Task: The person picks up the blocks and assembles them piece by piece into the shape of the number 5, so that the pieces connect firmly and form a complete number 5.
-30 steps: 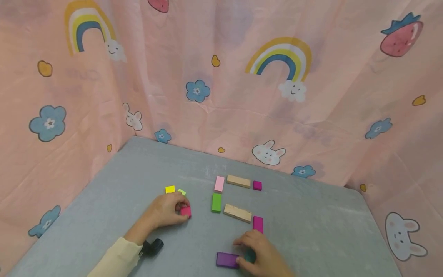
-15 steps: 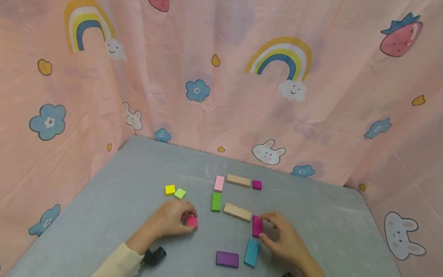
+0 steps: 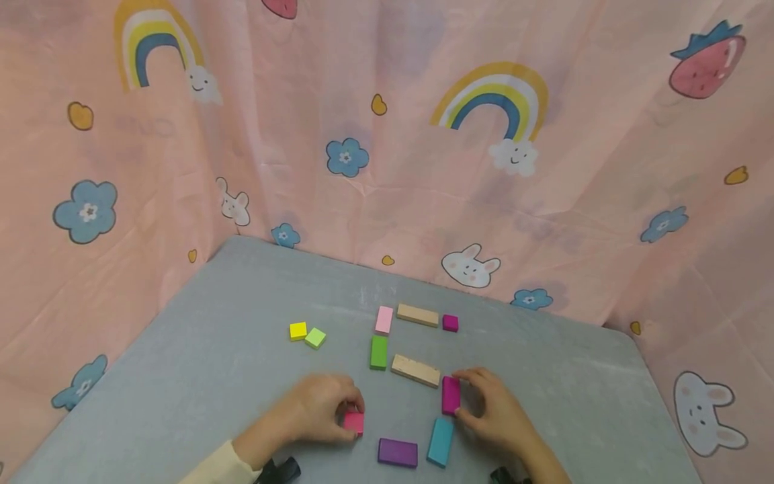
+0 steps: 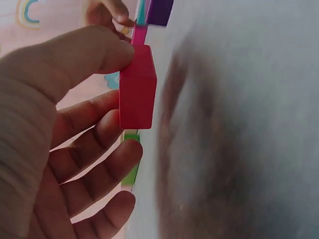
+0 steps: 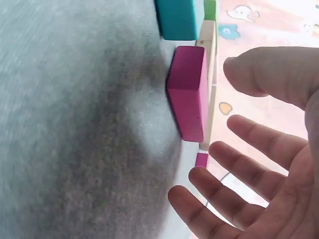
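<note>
My left hand (image 3: 323, 409) pinches a pinkish-red block (image 3: 353, 423) between thumb and fingers. In the left wrist view, that red block (image 4: 138, 92) is held off the table, the thumb against its upper part. My right hand (image 3: 498, 410) is beside a magenta block (image 3: 450, 395). From the right wrist, the magenta block (image 5: 188, 94) lies on the table and the fingers (image 5: 249, 169) are spread, apart from it. A teal block (image 3: 440, 442) and a purple block (image 3: 398, 453) lie nearer me, between the hands.
Farther back lie two plain wooden blocks (image 3: 415, 371), a green block (image 3: 378, 353), a pink block (image 3: 383, 320) and a small magenta cube (image 3: 450, 323). Yellow (image 3: 298, 331) and lime (image 3: 315, 338) cubes sit at left. A pink printed curtain (image 3: 387, 202) surrounds the grey table (image 3: 254, 289).
My left hand has carried the red block toward me and to the right. My right hand has left the teal block beside the purple one and moved up to the magenta block.
</note>
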A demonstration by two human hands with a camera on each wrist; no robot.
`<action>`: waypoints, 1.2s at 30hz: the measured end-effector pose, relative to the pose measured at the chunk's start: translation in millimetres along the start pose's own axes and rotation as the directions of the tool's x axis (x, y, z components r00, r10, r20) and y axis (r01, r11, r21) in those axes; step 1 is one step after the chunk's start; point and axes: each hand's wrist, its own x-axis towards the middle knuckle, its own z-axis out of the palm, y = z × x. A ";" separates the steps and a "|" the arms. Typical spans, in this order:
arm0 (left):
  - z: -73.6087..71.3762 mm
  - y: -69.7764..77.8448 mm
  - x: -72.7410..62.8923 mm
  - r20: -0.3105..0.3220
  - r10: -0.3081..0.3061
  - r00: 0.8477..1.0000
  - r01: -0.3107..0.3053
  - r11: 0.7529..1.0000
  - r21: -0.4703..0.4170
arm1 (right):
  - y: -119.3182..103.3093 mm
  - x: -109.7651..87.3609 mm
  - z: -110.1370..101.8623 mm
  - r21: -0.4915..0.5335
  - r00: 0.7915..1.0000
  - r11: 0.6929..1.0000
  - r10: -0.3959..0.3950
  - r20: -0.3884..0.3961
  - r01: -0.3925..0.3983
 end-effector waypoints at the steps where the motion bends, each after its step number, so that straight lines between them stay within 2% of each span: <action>1: 1.1 1.1 0.0 0.007 0.008 1.000 -0.008 1.000 0.002 | 0.5 0.5 0.9 0.004 1.000 1.000 0.004 0.003 -0.004; 13: 6.8 6.0 -1.4 0.081 0.067 0.994 -0.069 0.997 0.025 | -0.3 6.4 5.9 0.003 0.999 1.000 0.030 0.021 -0.030; 20: 8.9 6.2 -1.7 0.105 0.065 0.992 -0.064 0.998 -0.012 | 0.6 8.1 7.4 0.001 0.998 0.999 0.039 0.048 -0.039; 31: 7.6 4.5 -1.9 0.079 0.094 0.992 -0.094 0.996 -0.005 | 3.9 9.1 7.9 -0.002 1.000 1.000 0.015 0.021 -0.015; 36: 0.3 -1.0 -1.9 0.017 0.047 0.999 -0.047 0.999 -0.004 | 3.4 8.8 7.7 -0.009 1.000 1.000 0.016 0.019 -0.016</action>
